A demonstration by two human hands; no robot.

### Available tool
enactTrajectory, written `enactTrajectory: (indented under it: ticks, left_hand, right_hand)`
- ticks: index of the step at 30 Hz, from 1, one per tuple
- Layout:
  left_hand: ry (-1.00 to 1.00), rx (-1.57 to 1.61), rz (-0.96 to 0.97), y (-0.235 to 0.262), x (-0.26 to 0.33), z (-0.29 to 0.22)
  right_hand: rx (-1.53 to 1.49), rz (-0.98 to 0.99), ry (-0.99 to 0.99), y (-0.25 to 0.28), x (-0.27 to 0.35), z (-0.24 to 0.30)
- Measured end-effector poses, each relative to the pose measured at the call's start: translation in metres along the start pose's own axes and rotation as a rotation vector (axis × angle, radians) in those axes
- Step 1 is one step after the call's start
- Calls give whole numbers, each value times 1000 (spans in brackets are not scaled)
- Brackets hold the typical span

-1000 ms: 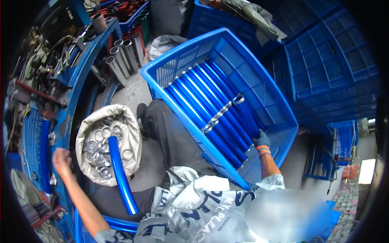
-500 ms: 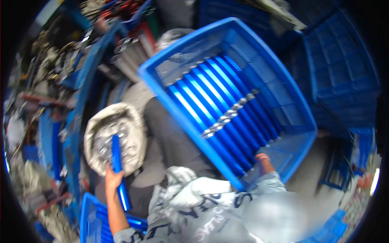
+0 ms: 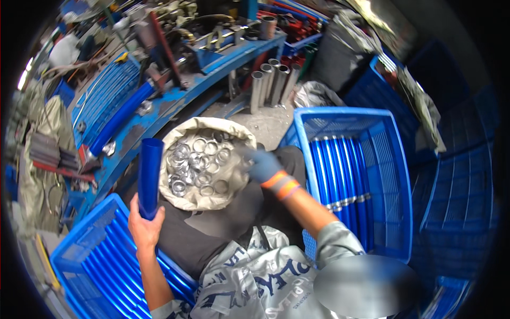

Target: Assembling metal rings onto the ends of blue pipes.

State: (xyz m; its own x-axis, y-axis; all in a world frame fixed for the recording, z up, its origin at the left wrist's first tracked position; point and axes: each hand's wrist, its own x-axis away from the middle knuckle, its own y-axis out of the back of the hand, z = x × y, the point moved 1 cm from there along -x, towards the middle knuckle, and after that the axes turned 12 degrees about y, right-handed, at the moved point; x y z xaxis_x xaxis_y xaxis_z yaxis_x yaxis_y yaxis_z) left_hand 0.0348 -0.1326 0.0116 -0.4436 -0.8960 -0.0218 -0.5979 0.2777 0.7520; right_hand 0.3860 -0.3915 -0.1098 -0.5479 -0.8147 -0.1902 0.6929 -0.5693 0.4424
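Note:
My left hand (image 3: 144, 226) is wrapped round the lower part of a blue tube (image 3: 150, 175), whose round end points up and away from me. Just right of the tube, a cream cloth sack (image 3: 210, 202) with a rolled rim holds many loose silver metal rings (image 3: 199, 162). My right hand (image 3: 261, 166), in a dark grey-blue glove with an orange cuff, is over the sack's right rim. Motion smears its fingers, so whether they hold anything cannot be made out.
At the right, a blue crate (image 3: 399, 175) holds blue tubes with silver ends. Another blue crate (image 3: 66, 250) with blue tubes stands lower left. Beyond the sack are a blue workbench (image 3: 183, 95) carrying tools and a blue tube, and upright metal pipes (image 3: 271, 85).
My right hand has gone from the right crate to the sack's rim. My left hand now holds the tube beside the sack instead of across it. The view has turned.

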Motion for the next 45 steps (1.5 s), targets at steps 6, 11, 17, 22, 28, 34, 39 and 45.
enactTrajectory:
  ticks: [6,11,17,22,28,34,39,45]
  left_hand:
    - [66,-11,6,46,26,20]
    - [96,-74,-18,63,26,41]
    - [-13,-108,30,77,11,31]
    - [-137,-256,134,93,-1,3]
    - [-194,-295,138,116,1,-19]
    - [-280,-424,166,132,-1,-31]
    - [-323,-466,182,138,7,-33]
    - [-318,-451,185,137,7,-30]
  right_hand:
    - [755,426,143,-207,-50,-26]
    - [712,329,105,-241,-56,-65]
    - [-1074,67,-388,-179,-64,-51]
    - [-1505,146,-228,-117,-58,57]
    - [-842,238,197,-94,-64,102]
    - [-1061,217,118,-82,-54,139]
    - [-1143,196,62,-89,-46,145]
    - [-671,304,285,-71,-51,151]
